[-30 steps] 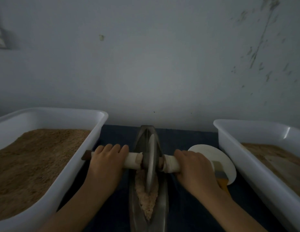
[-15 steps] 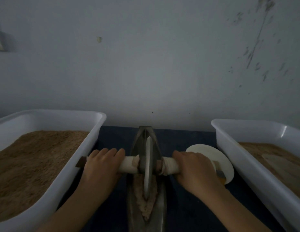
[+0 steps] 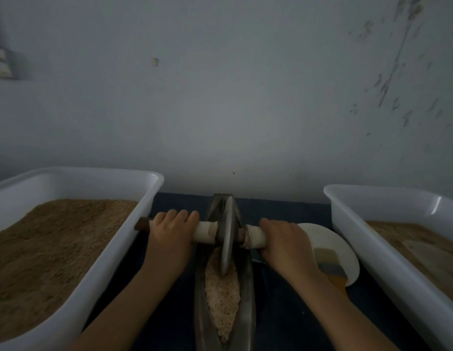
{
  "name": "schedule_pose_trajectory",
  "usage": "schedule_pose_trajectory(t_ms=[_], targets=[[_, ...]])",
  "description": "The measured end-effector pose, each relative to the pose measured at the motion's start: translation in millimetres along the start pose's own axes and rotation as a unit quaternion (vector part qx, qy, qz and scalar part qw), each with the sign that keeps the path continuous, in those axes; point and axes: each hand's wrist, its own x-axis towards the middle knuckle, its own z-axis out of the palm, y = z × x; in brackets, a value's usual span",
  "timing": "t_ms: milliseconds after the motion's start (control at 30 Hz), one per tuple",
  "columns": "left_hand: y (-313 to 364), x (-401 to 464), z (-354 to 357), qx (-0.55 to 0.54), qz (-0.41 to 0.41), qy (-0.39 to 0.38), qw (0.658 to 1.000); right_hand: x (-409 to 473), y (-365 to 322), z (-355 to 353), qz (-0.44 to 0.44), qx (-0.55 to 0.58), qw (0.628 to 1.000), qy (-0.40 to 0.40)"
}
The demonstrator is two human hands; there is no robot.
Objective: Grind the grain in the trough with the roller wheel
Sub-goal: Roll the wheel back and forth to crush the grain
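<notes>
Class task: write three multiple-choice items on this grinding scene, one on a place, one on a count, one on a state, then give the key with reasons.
1. Where does the white plate lie?
A. Right of the trough
B. Inside the left tub
C. On the wheel

2. How many white tubs hold brown meal?
A. One
B. Two
C. Four

3. How is the roller wheel held?
A. One hand only
B. Both hands grip its handle
C. Untouched

Key: 1 A, it lies beside the trough, behind the right hand. 2 B, the left tub and right tub. 3 B, the left hand and right hand curl round it.
</notes>
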Motion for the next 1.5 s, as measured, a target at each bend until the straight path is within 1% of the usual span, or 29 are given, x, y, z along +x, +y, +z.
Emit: schedule_pose_trajectory(t_ms=[100, 233, 433, 567, 733, 833, 967, 1100, 1200, 1267, 1400, 1500], targets=[[3, -15, -12, -0.007, 0.021, 0.003, 1.0, -19, -3, -10, 0.0, 0.005, 1.0, -0.026], [4, -31, -31, -0.002, 0.052, -0.014, 0.999, -42, -9, -30, -0.008, 0.009, 0.998, -0.059], [0, -42, -44, -0.025, 0.054, -0.034, 0.998, -50, -15, -52, -0.022, -0.011, 0.995, -0.101], [-1, -40, -36, -0.014, 0.058, -0.02, 0.998, -46, -11, -42, -0.025, -0.01, 0.996, -0.087], [0, -20, -14, -0.001, 0.046, 0.01, 0.999, -23, -1, -19, -0.002, -0.018, 0.998, -0.06], [-2, -5, 1, 0.003, 0.028, 0.003, 1.0, -5, 4, -8, 0.003, -0.02, 0.999, -0.043], [-10, 10, 16, -0.017, -0.004, -0.015, 1.0, 18, 5, -2, -0.017, -0.053, 0.998, -0.015], [-13, 15, 19, -0.033, -0.029, -0.02, 0.999, 28, 1, -5, -0.023, -0.066, 0.998, -0.01], [-8, 5, 11, -0.024, -0.012, -0.002, 1.0, 17, 1, -4, -0.023, -0.047, 0.999, -0.013], [-3, -3, 2, -0.011, 0.003, 0.002, 1.0, 6, 2, -4, -0.016, -0.027, 0.999, -0.029], [4, -19, -18, -0.001, 0.031, -0.008, 0.999, -19, 1, -7, 0.002, -0.006, 0.998, -0.068], [5, -29, -34, -0.007, 0.049, -0.021, 0.999, -36, -4, -19, -0.007, -0.001, 0.998, -0.069]])
